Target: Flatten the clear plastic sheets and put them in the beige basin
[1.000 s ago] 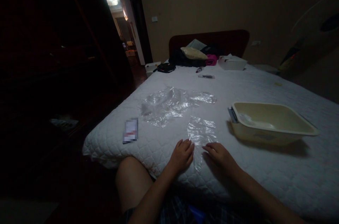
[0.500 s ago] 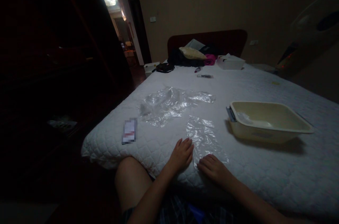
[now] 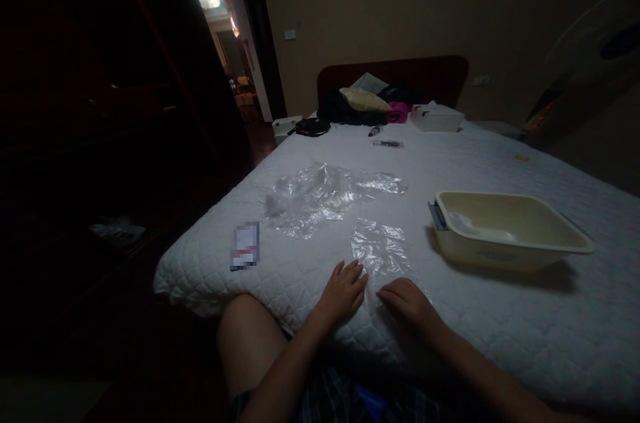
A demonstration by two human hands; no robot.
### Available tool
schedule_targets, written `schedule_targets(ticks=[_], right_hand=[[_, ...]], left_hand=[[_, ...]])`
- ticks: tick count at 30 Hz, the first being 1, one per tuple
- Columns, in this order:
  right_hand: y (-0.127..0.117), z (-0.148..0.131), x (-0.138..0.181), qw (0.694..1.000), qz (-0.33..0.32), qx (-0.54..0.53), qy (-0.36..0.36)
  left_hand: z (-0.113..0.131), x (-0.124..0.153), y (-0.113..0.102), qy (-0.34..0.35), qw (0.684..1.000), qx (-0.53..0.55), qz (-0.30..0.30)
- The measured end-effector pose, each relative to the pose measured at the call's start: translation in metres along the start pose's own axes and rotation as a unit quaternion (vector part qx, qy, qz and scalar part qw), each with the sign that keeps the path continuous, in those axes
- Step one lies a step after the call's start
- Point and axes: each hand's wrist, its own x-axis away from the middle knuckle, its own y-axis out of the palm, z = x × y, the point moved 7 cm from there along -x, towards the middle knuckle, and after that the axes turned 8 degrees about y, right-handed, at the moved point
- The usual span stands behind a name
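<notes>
A clear, crinkled plastic bag [image 3: 380, 246] lies flat on the white quilted bed cover [image 3: 290, 276] in front of me. My left hand [image 3: 345, 290] rests palm down at the bag's left edge, its fingers stretched out and slightly spread. At the bag's near end, my right hand [image 3: 407, 303] has its fingers drawn together in a pinch on the thin plastic, though the fingertips are partly hidden. Farther off, a larger spread of clear plastic [image 3: 320, 193] lies crumpled across the bed.
To the right stands a cream plastic basin [image 3: 510, 246] with grey handles and something whitish inside. A phone-like item [image 3: 245, 246], blurred out, lies at left. A white box [image 3: 437, 118], a black pouch [image 3: 313, 126] and bundled cloth [image 3: 355, 110] sit near the headboard [image 3: 450, 70].
My right hand has risen slightly, and its fingers have gone from lying flat to pinched together. The bag's near end has shifted with it. My left hand has barely moved.
</notes>
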Motion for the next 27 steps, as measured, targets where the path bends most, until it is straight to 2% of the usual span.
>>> schedule_targets(ticks=[6, 10, 13, 18, 27], right_hand=[[0.003, 0.024, -0.013, 0.987, -0.023, -0.103, 0.123], [0.007, 0.047, -0.029, 0.952, -0.024, -0.194, 0.235], [0.013, 0.063, -0.039, 0.926, -0.031, -0.242, 0.289], [0.028, 0.079, -0.047, 0.911, -0.062, -0.266, 0.310], [0.036, 0.091, -0.053, 0.905, -0.055, -0.262, 0.331]], left_hand=[[0.001, 0.000, -0.001, -0.001, 1.000, 0.008, -0.003], [0.001, -0.001, -0.001, 0.000, 1.000, 0.003, -0.007], [0.000, -0.001, 0.000, -0.006, 1.000, -0.003, -0.017], [0.000, -0.001, 0.000, -0.009, 1.000, -0.004, -0.020], [0.000, -0.002, -0.001, -0.009, 1.000, 0.003, 0.000]])
